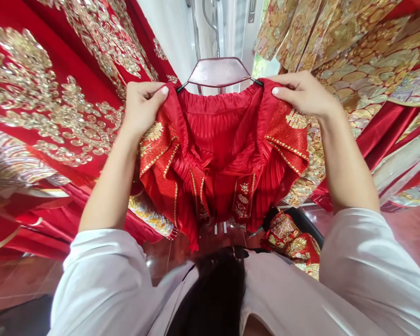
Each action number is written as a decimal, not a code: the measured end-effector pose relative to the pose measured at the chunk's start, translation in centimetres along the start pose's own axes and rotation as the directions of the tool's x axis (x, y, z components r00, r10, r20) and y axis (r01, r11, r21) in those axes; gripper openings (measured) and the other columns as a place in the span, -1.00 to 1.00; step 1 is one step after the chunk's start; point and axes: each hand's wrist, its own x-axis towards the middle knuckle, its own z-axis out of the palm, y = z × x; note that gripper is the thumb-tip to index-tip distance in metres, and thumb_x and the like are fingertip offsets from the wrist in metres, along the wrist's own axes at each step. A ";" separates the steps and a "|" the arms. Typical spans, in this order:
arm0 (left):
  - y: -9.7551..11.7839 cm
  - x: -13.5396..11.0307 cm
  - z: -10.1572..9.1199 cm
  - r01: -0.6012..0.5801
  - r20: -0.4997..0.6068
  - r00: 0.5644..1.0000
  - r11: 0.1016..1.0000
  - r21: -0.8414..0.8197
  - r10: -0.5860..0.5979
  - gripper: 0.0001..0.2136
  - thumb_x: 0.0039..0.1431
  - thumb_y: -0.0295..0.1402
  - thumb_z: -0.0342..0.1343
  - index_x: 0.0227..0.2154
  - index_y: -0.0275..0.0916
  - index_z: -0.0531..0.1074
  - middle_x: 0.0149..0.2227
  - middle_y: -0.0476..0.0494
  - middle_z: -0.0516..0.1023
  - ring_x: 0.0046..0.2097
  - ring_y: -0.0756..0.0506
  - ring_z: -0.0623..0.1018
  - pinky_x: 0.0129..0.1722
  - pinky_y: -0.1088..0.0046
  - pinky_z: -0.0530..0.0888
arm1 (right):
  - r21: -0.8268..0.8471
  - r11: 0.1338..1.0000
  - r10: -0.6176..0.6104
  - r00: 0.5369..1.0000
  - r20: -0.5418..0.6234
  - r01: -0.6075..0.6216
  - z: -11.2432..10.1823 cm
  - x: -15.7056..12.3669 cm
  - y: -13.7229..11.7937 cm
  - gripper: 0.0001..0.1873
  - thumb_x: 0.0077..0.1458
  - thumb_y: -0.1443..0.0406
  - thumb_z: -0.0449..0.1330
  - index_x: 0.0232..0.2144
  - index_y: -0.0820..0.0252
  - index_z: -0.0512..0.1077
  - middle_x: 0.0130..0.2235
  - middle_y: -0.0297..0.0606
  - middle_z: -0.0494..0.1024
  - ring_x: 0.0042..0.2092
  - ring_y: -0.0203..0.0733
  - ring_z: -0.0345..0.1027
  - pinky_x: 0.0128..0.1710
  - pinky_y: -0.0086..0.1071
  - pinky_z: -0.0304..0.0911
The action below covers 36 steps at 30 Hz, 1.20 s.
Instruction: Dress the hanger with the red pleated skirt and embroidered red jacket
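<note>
A red pleated skirt [223, 121] with gold-trimmed panels hangs open in front of me. Its gathered waistband is spread on a hanger [216, 72] with black arms and a pale trapezoid centre. At the waistband's left end, my left hand [145, 105] pinches the red fabric between thumb and fingers. My right hand [302, 91] grips the opposite end the same way, thumb on top. The hanger's tips are hidden under the cloth beside both hands. Gold embroidery shows on the skirt's side panels, and two narrow embroidered strips hang at the front.
Red garments with gold sequins [73, 98] hang close on the left. Gold scale-patterned garments [356, 51] hang on the right. Behind the hanger is a chrome rail [217, 32]. Red-and-gold embroidered fabric [293, 238] lies low at the right, near the tiled floor [161, 256].
</note>
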 end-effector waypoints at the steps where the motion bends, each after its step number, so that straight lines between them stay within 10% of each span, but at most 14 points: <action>1: 0.1 -0.2 0.7 -0.031 -0.103 0.994 0.999 0.010 0.032 -0.46 0.09 0.15 -0.04 -0.15 -0.22 0.47 -0.17 0.05 0.54 -0.13 -0.12 0.45 -0.02 0.30 0.39 | -0.002 1.000 0.030 1.000 -0.009 -0.030 -0.1 0.5 0.2 -0.55 0.12 -0.02 0.10 -0.40 0.28 0.46 -0.33 -0.30 0.51 -0.35 -0.34 0.27 -0.25 -0.43 0.20; 6: 0.5 -1.0 2.4 -0.128 -0.235 0.955 0.966 0.223 0.181 -0.60 0.25 -0.08 -0.06 -0.04 -0.27 0.41 -0.06 -0.01 0.51 -0.07 -0.05 0.45 0.09 0.32 0.32 | -0.175 0.968 0.177 0.984 -0.027 -0.179 -0.2 2.1 -0.4 -0.52 0.18 0.07 -0.03 -0.57 0.35 0.30 -0.55 -0.49 0.24 -0.50 -0.58 0.00 -0.43 -0.51 -0.05; 8: 1.5 -2.7 2.7 -0.161 -0.308 0.912 0.925 0.343 0.272 -0.62 0.25 -0.15 -0.03 -0.02 -0.33 0.37 0.02 -0.11 0.44 0.04 -0.07 0.38 0.19 0.22 0.18 | -0.379 0.906 0.088 0.960 -0.265 -0.188 1.0 0.4 -1.8 -0.56 0.22 0.13 -0.07 -0.42 0.40 0.38 -0.42 -0.43 0.36 -0.38 -0.53 0.17 -0.32 -0.50 0.03; 10: 3.0 -5.7 3.8 -0.111 -0.417 0.853 0.889 0.444 0.315 -0.63 0.23 -0.16 0.00 -0.04 -0.34 0.35 0.04 -0.21 0.38 0.11 -0.12 0.30 0.21 0.15 0.14 | -0.529 0.803 -0.087 0.823 -0.561 -0.275 3.4 -2.7 -3.5 -0.62 0.26 0.20 -0.07 -0.28 0.42 0.41 -0.31 -0.26 0.44 -0.26 -0.41 0.27 -0.22 -0.45 0.09; 13: 5.0 -10.8 7.1 0.144 -0.443 0.894 0.888 0.436 0.073 -0.51 0.08 -0.06 0.12 -0.08 -0.36 0.31 -0.10 -0.30 0.38 -0.02 -0.23 0.38 0.00 0.16 0.35 | -0.445 0.741 0.007 0.669 -0.743 -0.502 9.0 -8.3 -4.8 -0.54 0.23 0.06 -0.04 -0.44 0.35 0.36 -0.50 -0.26 0.35 -0.45 -0.36 0.22 -0.36 -0.44 0.12; 18: 2.8 -14.3 12.2 0.371 -0.311 0.911 0.869 0.327 -0.271 -0.71 0.06 -0.31 0.07 -0.16 -0.31 0.27 -0.22 -0.25 0.41 -0.22 -0.20 0.45 -0.32 0.35 0.37 | -0.242 0.750 0.386 0.704 -0.597 -0.616 16.7 -12.9 -2.1 -0.56 -0.10 0.04 0.26 -0.32 0.28 0.33 -0.49 -0.29 0.35 -0.48 -0.28 0.21 -0.42 -0.40 0.14; 22: 0.0 -16.2 11.5 0.251 -0.315 0.934 0.938 0.238 -0.170 -0.88 -0.06 -0.49 -0.05 -0.58 -0.21 0.10 -0.56 -0.04 0.23 -0.47 -0.06 0.31 -0.44 0.45 0.22 | -0.165 0.833 0.313 0.697 -0.645 -0.527 15.3 -13.6 -1.6 -0.76 -0.15 0.34 0.11 -0.63 0.20 0.06 -0.60 -0.39 0.09 -0.53 -0.37 0.00 -0.47 -0.44 0.05; 26: 0.6 -19.2 10.8 0.177 -0.425 0.900 0.972 0.156 -0.096 -0.74 -0.11 -0.50 -0.06 -0.64 -0.21 -0.09 -0.63 0.04 0.02 -0.54 0.01 0.15 -0.51 0.47 0.09 | -0.283 0.884 -0.023 0.569 -0.822 -0.372 11.7 -14.1 -4.8 -0.71 -0.20 0.39 0.06 -0.64 0.18 -0.06 -0.56 -0.36 -0.01 -0.49 -0.37 -0.08 -0.44 -0.42 0.00; 28: 1.4 -20.1 11.3 0.153 -0.409 0.908 0.979 0.136 -0.085 -0.73 -0.10 -0.51 -0.05 -0.64 -0.21 -0.10 -0.63 0.05 -0.01 -0.55 0.02 0.13 -0.51 0.48 0.08 | -0.352 0.888 -0.106 0.614 -0.783 -0.296 11.7 -13.5 -6.2 -0.71 -0.16 0.40 0.06 -0.63 0.18 -0.05 -0.55 -0.34 0.00 -0.47 -0.35 -0.04 -0.41 -0.41 0.01; 32: 2.0 -19.8 12.7 0.138 -0.392 0.915 0.987 0.079 -0.097 -0.72 -0.09 -0.50 -0.04 -0.64 -0.21 -0.10 -0.63 0.05 0.00 -0.55 0.02 0.14 -0.51 0.50 0.11 | -0.370 0.921 -0.078 0.870 -0.487 -0.124 15.8 -10.5 -5.9 -0.80 -0.10 0.44 0.01 -0.61 0.22 0.01 -0.54 -0.31 0.08 -0.46 -0.33 -0.01 -0.43 -0.42 -0.04; 36: 2.6 -18.0 13.0 0.155 -0.399 0.908 0.987 0.034 -0.129 -0.76 -0.12 -0.51 -0.05 -0.65 -0.22 -0.06 -0.65 0.05 0.04 -0.57 0.03 0.15 -0.52 0.51 0.11 | -0.275 0.961 -0.102 0.926 -0.364 -0.003 19.9 -8.5 -4.5 -0.81 -0.09 0.47 -0.03 -0.61 0.24 0.01 -0.53 -0.31 0.11 -0.47 -0.34 -0.03 -0.46 -0.43 -0.11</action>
